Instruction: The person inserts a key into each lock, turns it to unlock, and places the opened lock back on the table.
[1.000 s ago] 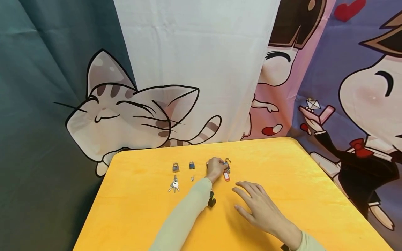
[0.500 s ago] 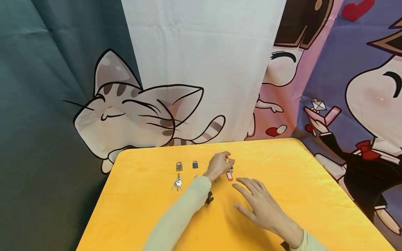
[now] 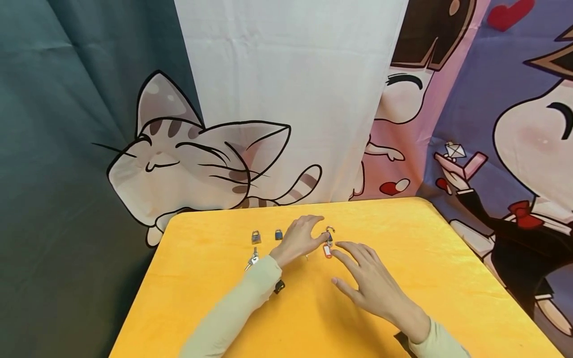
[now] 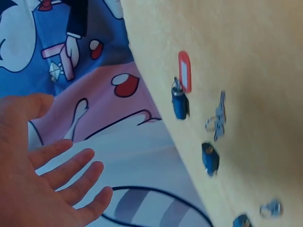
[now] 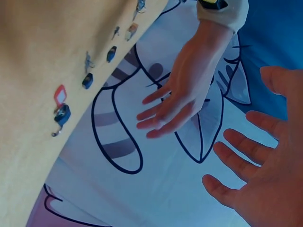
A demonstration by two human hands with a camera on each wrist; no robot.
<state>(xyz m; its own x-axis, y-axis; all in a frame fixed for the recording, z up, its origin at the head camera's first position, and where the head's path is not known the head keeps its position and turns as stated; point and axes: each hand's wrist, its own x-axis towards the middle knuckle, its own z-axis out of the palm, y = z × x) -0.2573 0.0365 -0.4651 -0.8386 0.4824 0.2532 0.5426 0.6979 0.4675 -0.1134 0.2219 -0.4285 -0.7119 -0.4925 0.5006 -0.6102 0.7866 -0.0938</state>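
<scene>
My left hand point(image 3: 299, 239) is raised over the yellow table with loosely spread fingers and nothing in its grasp. Just beyond its thumb lies a blue padlock point(image 3: 330, 237) with its shackle swung up; a red key tag point(image 3: 328, 251) hangs from it. My right hand point(image 3: 375, 286) hovers nearer the front right, fingers apart, holding nothing. A second blue padlock point(image 4: 210, 159) and a small bunch of keys point(image 4: 219, 118) show in the left wrist view; my left hand covers that padlock in the head view.
Farther left on the table point(image 3: 188, 308) are another blue padlock point(image 3: 279, 234), a larger silvery padlock point(image 3: 256, 237) and a partly covered bunch of keys point(image 3: 254, 258). A small key point(image 5: 116, 32) shows in the right wrist view. Printed curtains point(image 3: 286, 74) rise behind the table's back edge.
My left hand has drawn back leftward from the padlock with the red tag, uncovering its raised shackle. Its fingers have loosened and spread. My right hand has hardly moved.
</scene>
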